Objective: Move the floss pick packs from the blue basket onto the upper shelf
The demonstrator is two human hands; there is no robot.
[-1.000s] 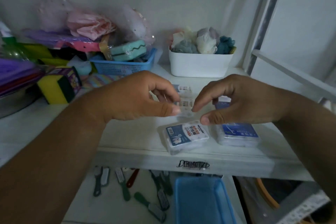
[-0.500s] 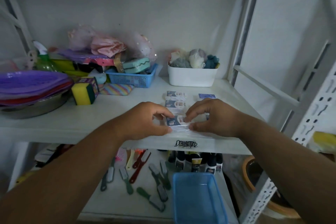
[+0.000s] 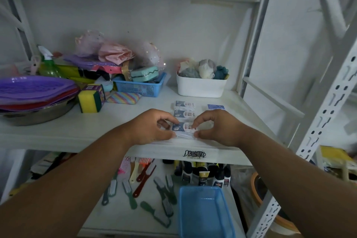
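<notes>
A white metal upper shelf (image 3: 81, 133) crosses the middle of the frame. At centre, near its front edge, floss pick packs lie in a row running back: the nearest (image 3: 183, 128), a second (image 3: 183, 114) and a third (image 3: 184, 104), with a blue one (image 3: 216, 106) to their right. Behind them stands a white tub (image 3: 201, 87). Left of centre sit a blue mesh basket (image 3: 141, 88), a striped sponge (image 3: 123, 97) and a yellow sponge pack (image 3: 90, 100). At far left rests a steel basin (image 3: 38, 116).

At the bottom, the lower shelf (image 3: 119, 216) carries the blue basket (image 3: 204, 212), scattered brushes (image 3: 164, 191) and dark bottles (image 3: 202, 174).
</notes>
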